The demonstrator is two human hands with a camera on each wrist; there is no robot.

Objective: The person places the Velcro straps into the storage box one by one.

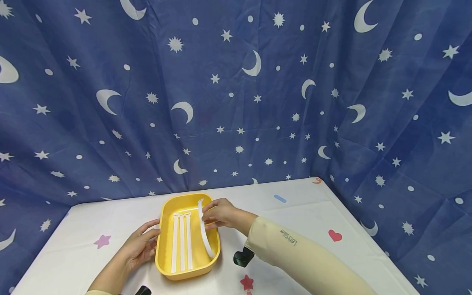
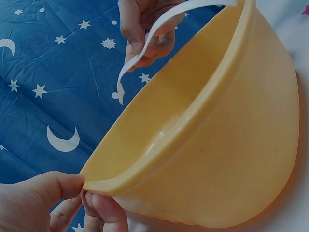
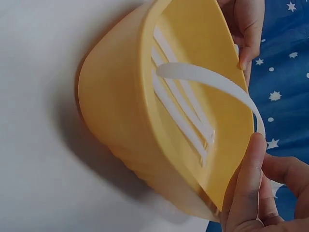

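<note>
A yellow plastic tray (image 1: 196, 246) stands on the table, and several white straps with a wider slotted end are with it. Three of these straps (image 1: 182, 243) lie side by side on its floor. My left hand (image 1: 138, 249) holds the tray's left rim, thumb on top and fingers beneath, as the left wrist view shows. Over the tray's right side, my right hand (image 1: 222, 214) pinches one more white strap (image 1: 203, 229) near its upper part. That strap bows in a curve, its slotted end pointing to the far side. In the right wrist view, the fingertips partly cover the held strap (image 3: 212, 79).
The white tablecloth (image 1: 287, 233) carries printed shapes such as a red heart and stars. A blue curtain (image 1: 221, 123) with moons and stars hangs behind the table and along its right side. Black wrist gear (image 1: 243, 257) shows below the right forearm.
</note>
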